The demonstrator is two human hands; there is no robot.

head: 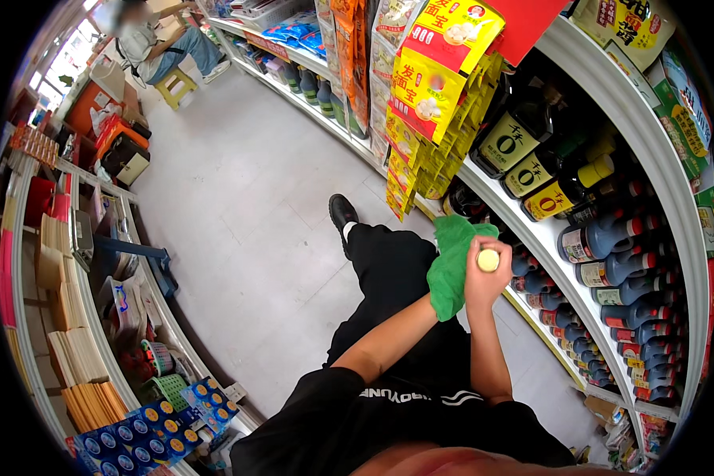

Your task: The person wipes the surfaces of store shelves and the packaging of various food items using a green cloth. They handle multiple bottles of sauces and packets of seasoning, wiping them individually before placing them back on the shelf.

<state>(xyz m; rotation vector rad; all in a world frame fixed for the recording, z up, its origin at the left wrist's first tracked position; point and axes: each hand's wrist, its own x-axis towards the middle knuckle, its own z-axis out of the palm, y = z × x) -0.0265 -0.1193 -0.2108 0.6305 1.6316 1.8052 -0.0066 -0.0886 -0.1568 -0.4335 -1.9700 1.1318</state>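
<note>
A bottle, seen from above by its pale yellow cap (488,260), stands in the grip of my right hand (491,276), whose fingers wrap around its neck. A green cloth (455,262) covers my left hand (446,297), which is against the bottle's side, just left of my right hand; its fingers are hidden under the cloth. Most of the bottle's body is hidden by my hands and the cloth. Dark sauce bottles with yellow or black caps (550,199) stand on the shelf up and to the right of my hands.
White shelves (511,220) on the right hold rows of bottles (630,324). Yellow and red packets (422,95) hang in strips near my hands. On the left, a shelf holds paper stacks (80,357) and a green basket (169,390). A person (154,47) sits on a yellow stool (175,88).
</note>
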